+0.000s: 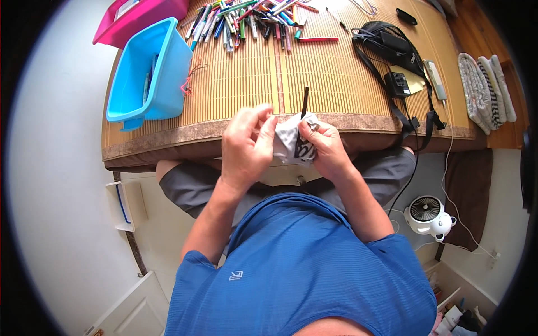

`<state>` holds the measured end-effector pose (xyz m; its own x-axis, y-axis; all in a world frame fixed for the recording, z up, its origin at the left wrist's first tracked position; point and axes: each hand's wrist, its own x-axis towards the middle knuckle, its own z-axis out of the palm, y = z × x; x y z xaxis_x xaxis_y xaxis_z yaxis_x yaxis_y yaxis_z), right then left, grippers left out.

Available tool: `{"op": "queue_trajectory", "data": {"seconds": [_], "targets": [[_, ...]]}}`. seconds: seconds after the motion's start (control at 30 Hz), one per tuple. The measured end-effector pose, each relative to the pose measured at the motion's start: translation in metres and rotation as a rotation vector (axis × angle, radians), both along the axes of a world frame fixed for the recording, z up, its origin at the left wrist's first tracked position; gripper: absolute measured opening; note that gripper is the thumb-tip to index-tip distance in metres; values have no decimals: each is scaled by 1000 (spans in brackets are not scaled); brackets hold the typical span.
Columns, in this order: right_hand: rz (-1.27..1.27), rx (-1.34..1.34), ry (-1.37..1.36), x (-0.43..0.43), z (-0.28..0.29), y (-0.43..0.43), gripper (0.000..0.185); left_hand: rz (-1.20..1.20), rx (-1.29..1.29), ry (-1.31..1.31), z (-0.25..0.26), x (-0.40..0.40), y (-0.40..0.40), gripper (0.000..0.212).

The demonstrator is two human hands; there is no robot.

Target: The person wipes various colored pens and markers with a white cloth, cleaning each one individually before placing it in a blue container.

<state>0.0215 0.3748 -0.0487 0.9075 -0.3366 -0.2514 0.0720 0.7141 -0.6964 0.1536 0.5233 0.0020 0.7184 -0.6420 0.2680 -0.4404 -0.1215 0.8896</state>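
Before me, just off the near edge of the mat, my right hand (pixel 330 147) pinches a bundle of white cloth (pixel 288 140) with dark printing on it. A slim black stick-like item (pixel 305 101) rises from the top of the cloth; its lower end is hidden. A small shiny metal piece (pixel 313 126) shows by my right thumb. My left hand (pixel 248 147) hovers at the left side of the cloth, thumb and fingers apart and slightly blurred. Nothing is visible between them, though the palm side is partly hidden.
Loose pens and markers (pixel 252 21) lie heaped at the back of the bamboo mat (pixel 239 80). A blue plastic bin (pixel 168 75) and a pink bin (pixel 143 21) stand left. A black bag (pixel 391 46) and power adapter (pixel 397 85) lie right. A white fan (pixel 428 216) sits lower right, near cables.
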Motion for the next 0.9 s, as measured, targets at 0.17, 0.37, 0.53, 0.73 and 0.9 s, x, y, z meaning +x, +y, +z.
{"op": "queue_trajectory", "data": {"seconds": [0.17, 0.37, 0.53, 0.73, 0.9], "targets": [[315, 60, 25, -7, 10, -4, 30, -386, -82, 692, 4, 39, -21, 31], [222, -34, 115, -15, 11, -10, 25, -278, -160, 649, -13, 31, -22, 19], [109, -1040, 164, -10, 28, -3, 12, -93, -7, 433, -27, 28, -11, 16], [25, -779, 171, -15, 13, -14, 18, -353, 171, 310, -9, 31, 12, 13], [-195, -327, 125, -13, 7, -28, 31, -365, 171, 120, -14, 22, 21, 10]]}}
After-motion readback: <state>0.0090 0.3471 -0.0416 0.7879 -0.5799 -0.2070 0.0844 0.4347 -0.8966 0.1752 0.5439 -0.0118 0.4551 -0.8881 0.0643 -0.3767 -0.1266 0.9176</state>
